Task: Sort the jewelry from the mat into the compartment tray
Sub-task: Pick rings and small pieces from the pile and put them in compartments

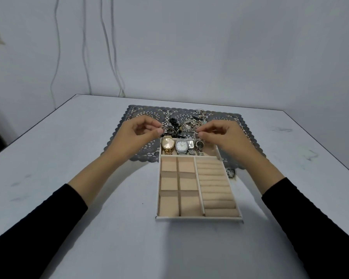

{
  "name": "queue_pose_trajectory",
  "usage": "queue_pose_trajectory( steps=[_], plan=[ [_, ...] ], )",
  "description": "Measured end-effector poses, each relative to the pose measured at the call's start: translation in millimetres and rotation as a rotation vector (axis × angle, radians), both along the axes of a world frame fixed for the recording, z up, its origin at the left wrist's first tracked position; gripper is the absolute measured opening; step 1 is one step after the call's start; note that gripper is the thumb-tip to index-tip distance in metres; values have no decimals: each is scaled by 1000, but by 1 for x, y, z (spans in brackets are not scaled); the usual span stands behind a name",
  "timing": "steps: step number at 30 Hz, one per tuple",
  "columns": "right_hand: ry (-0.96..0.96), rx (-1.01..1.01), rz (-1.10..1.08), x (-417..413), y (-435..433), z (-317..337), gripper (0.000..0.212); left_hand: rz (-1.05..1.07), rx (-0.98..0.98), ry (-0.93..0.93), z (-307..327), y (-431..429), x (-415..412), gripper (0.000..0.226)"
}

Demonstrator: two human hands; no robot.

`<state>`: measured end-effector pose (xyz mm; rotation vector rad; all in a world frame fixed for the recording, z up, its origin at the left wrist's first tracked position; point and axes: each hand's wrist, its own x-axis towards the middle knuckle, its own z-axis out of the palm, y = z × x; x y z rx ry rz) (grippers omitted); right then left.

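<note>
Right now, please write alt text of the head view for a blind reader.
The left hand and the right hand each pinch a small jewelry piece over the far end of a beige compartment tray on a white table. Several watches lie in its far compartment; more jewelry is piled on a dark lace mat behind.

I see white rectangular table [119,238] with dark edge trim, faint grey smudges on top. Dark grey scalloped lace-pattern mat [161,112] lies flat toward far side. White compartment tray with beige lining [198,218] sits at centre, far end overlapping mat's near edge. Small black-and-white patterned object [231,172], maybe jewelry, just beside tray's right wall.
</note>
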<state>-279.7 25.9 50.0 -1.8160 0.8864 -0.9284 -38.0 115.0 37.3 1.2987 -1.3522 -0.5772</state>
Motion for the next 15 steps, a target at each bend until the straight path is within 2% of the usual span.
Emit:
queue_pose_trajectory(
  steps=[10, 15],
  plan=[
    [266, -56, 256, 7, 24, -7, 9, -55, 26, 31, -7, 20, -12, 10],
    [432, -256, 246, 17, 28, -7, 8, -55, 23, 46, -5, 22, -14, 10]
  ],
)
